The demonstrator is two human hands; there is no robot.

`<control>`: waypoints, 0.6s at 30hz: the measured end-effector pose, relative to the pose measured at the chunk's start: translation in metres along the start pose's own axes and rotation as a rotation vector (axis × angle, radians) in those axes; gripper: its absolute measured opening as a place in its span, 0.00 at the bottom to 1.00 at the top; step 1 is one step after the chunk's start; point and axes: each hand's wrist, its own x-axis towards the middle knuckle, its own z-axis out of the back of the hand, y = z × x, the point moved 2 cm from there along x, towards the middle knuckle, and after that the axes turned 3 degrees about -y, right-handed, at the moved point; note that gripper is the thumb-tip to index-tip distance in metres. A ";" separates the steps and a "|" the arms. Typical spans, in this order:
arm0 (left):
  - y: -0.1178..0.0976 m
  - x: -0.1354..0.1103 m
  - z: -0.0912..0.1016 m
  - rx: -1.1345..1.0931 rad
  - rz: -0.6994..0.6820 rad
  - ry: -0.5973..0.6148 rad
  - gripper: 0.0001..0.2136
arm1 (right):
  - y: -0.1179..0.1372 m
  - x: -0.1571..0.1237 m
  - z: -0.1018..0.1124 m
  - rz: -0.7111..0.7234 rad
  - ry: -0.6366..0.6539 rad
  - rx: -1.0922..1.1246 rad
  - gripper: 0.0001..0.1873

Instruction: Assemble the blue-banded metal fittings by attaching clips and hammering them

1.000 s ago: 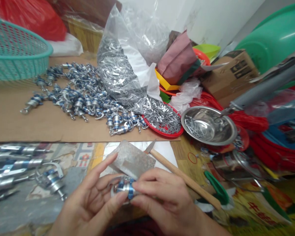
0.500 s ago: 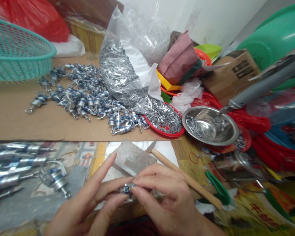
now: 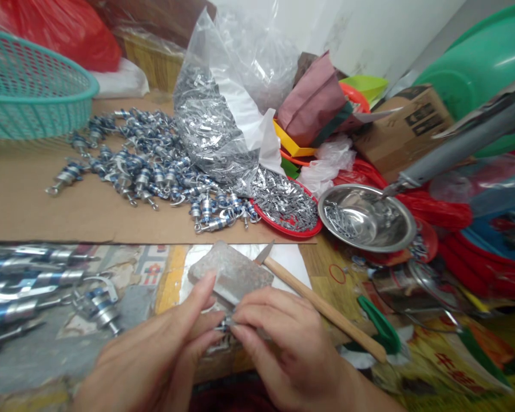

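Note:
Low in front of me, my left hand and my right hand meet fingertip to fingertip over a small silver metal part. Both hands pinch it, and most of it is hidden by my fingers. Its exact kind does not show. Just behind the fingers lies a flat grey metal block on white paper. A hammer with a wooden handle rests to the right of the block, its head against the block's right side.
Blue-and-silver metal fittings are heaped on cardboard; more lie at left. Behind stand a clear bag of small metal pieces, a red plate of them, a steel bowl and a turquoise basket.
My left hand has turned and its fingers have closed in around the small metal part, covering more of it. My right hand stays nearly in place.

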 end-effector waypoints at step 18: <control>-0.013 0.012 0.005 0.078 -0.187 0.078 0.29 | -0.003 0.001 0.004 0.060 0.086 0.181 0.06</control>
